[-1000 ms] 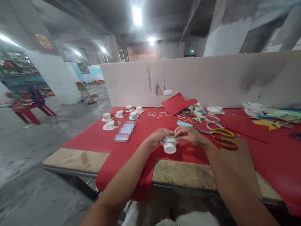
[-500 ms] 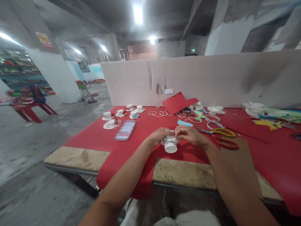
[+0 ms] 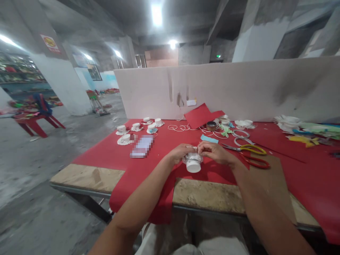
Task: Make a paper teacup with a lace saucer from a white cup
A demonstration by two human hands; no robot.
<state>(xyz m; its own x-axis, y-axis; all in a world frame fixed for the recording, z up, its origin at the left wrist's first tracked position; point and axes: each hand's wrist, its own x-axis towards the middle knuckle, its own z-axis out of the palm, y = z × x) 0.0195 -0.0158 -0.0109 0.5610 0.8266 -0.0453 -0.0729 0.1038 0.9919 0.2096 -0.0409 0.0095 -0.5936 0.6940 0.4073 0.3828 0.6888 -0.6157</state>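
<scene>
A white paper cup with a frilled, cut edge [image 3: 193, 166] lies tilted near the front of the red-covered table, its round base toward me. My left hand [image 3: 179, 153] grips its frilled part from the left. On the right, my right hand [image 3: 212, 151] pinches at the frill, fingers pressed together; whatever fine piece they hold is too small to make out. Just behind my right hand lies a light blue paper strip [image 3: 209, 139]. Scissors with yellow and red handles [image 3: 255, 149] rest to the right of it, on the red sheet.
Several small frilled white cups [image 3: 136, 126] stand at the back left, near a pixelated phone-like rectangle [image 3: 142, 146]. Behind my hands are white string [image 3: 180, 127], a tape roll [image 3: 211, 125] and red paper [image 3: 198, 115]. Brown cardboard [image 3: 271, 180] lies right; a pale panel [image 3: 225, 85] stands behind.
</scene>
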